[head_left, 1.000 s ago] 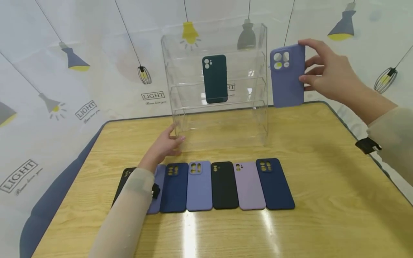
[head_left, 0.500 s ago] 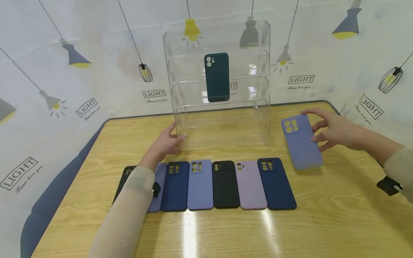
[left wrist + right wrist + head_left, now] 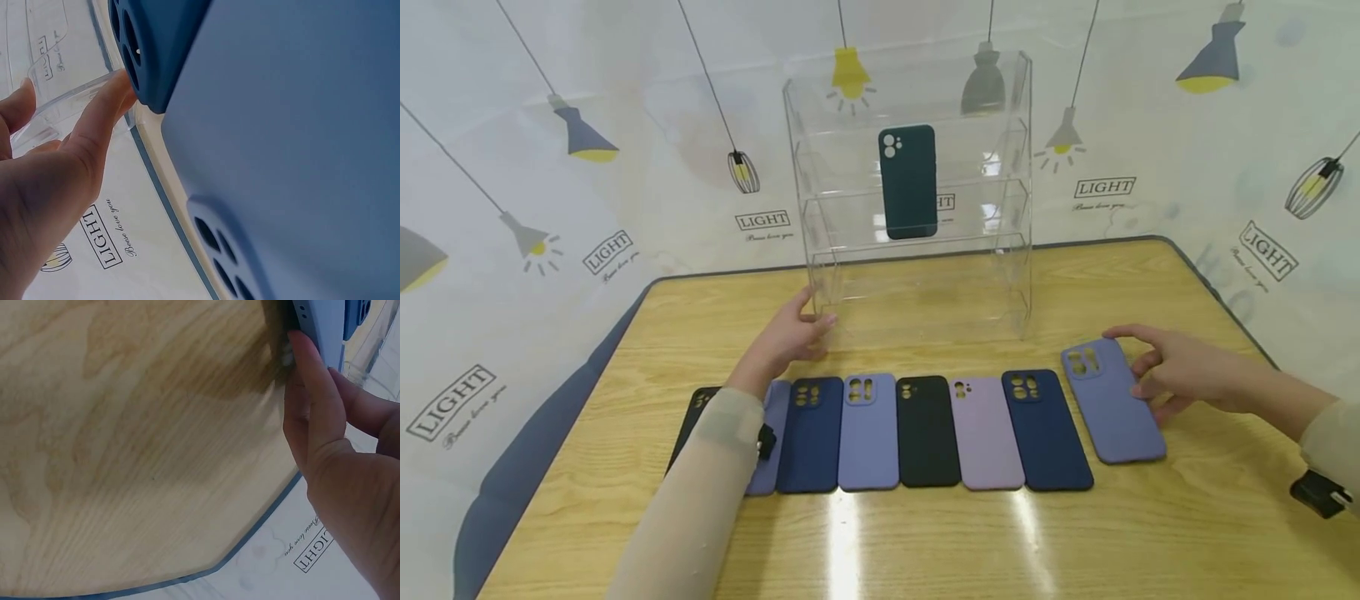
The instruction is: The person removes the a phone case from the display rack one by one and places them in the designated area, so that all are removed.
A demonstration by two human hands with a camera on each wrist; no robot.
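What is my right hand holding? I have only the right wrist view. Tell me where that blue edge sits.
Observer: Your right hand holds a periwinkle case by its right edge. The case lies on the table at the right end of a row of cases, skewed to that row.
Operator: Name its neighbour.
Observer: A navy case, just to its left. I cannot tell whether they touch.
Operator: Report the left hand.
Observer: The left hand rests with straight fingers against the lower left corner of a clear rack.
Operator: Say what is in the rack.
Observer: One dark green case, upright on a shelf.
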